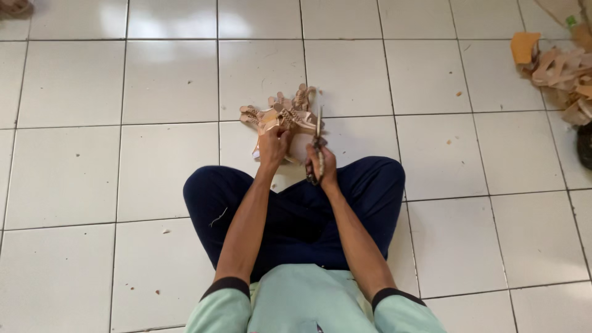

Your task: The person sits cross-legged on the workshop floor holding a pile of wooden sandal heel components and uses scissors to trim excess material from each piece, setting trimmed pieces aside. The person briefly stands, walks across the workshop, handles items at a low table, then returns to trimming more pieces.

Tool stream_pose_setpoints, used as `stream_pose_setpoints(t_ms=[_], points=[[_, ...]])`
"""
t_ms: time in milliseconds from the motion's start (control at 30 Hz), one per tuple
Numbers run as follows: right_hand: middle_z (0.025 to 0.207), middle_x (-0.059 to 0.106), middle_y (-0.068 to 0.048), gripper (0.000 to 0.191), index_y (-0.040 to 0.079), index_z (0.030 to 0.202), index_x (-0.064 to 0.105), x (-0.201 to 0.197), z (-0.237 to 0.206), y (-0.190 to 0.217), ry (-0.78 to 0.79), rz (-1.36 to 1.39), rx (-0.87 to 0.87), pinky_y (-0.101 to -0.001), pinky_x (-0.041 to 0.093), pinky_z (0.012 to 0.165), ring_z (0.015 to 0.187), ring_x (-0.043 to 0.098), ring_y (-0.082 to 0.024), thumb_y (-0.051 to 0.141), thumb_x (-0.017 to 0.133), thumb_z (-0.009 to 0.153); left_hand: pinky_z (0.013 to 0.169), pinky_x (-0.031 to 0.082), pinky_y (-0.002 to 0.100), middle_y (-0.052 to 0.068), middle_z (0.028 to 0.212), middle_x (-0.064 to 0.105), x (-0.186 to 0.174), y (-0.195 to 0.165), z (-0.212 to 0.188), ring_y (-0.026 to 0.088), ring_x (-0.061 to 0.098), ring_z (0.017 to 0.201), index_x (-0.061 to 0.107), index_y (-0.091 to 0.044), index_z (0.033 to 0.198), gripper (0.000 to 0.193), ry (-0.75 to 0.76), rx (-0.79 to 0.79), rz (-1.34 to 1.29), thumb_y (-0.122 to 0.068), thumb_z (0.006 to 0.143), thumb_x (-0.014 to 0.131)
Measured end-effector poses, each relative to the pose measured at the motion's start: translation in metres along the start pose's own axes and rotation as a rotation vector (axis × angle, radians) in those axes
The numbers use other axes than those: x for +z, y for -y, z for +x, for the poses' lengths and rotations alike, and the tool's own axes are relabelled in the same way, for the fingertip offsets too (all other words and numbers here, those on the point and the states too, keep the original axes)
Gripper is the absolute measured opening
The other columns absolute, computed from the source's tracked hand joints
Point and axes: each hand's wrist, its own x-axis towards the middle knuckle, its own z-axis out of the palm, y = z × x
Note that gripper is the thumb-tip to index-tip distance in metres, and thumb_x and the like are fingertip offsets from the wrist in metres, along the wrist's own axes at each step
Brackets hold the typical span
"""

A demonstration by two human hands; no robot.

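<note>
White glazed floor tiles [74,80] with dark grout lines fill the view, and the person sits cross-legged on them in dark blue trousers [296,209] and a pale green top with black cuffs. At two o'clock from the hands, well apart from them, lies a heap of tan cardboard offcuts [564,71] with an orange scrap at its near edge. A few small crumbs dot the tiles near that heap. Nothing lies between the hands and the piece they work on.

Both forearms reach forward from the lap toward twelve o'clock, close together, wrists roughly level above the shins.

The left hand [273,148] is clenched on the near edge of a tan cardboard cutout [285,114] with several finger-like lobes fanning out toward eleven and twelve o'clock; the cutout is held just above the floor, directly ahead of the knees. The right hand [322,165] is wrapped around the handles of a pair of scissors [318,145], whose blades point to twelve o'clock and meet the cutout's right edge. Whether the blades stand apart or together cannot be told.
</note>
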Motion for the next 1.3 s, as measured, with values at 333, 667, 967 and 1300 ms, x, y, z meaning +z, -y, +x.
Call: stream_pose_setpoints(t_ms=[333,667,967,1300], points=[[0.07,0.059,-0.004,0.045,-0.002,0.118,0.062,-0.06,-0.111,0.016,0.089,-0.052,-0.048,-0.022,0.035,0.039,0.045,0.047,-0.006,0.038,0.067,0.099,0.063,0.052,0.024,0.002,0.09,0.071,-0.029,-0.032,-0.047,0.008,0.062,0.074,0.069,-0.001,0.111,0.019,0.026,-0.044,-0.488,-0.018,0.105,0.064],[0.072,0.061,-0.004,0.067,-0.002,0.113,0.068,-0.158,-0.199,0.059,-0.02,-0.142,0.158,-0.0219,0.042,0.042,0.047,0.054,-0.007,0.06,0.052,0.097,0.062,0.055,0.036,0.006,0.089,0.075,0.054,-0.108,-0.11,0.022,0.071,0.07,0.081,-0.011,0.104,0.018,0.504,0.292,-0.088,-0.023,0.091,0.074],[0.068,0.059,-0.004,0.078,-0.003,0.11,0.067,-0.178,-0.182,0.068,0.067,-0.072,0.406,-0.0232,0.043,0.043,0.046,0.053,-0.009,0.069,0.042,0.096,0.057,0.054,0.037,0.003,0.088,0.073,0.093,-0.12,-0.124,0.023,0.071,0.073,0.071,-0.011,0.101,0.009,0.233,0.533,0.065,-0.02,0.099,0.069],[0.064,0.048,0.0,0.073,-0.003,0.104,0.064,-0.176,-0.188,0.046,-0.038,0.029,0.349,-0.0197,0.03,0.037,0.041,0.037,-0.003,0.067,0.043,0.1,0.054,0.051,0.036,0.002,0.081,0.07,0.095,-0.119,-0.133,0.021,0.069,0.067,0.071,-0.014,0.104,0.007,0.277,0.515,0.109,-0.02,0.1,0.07]])
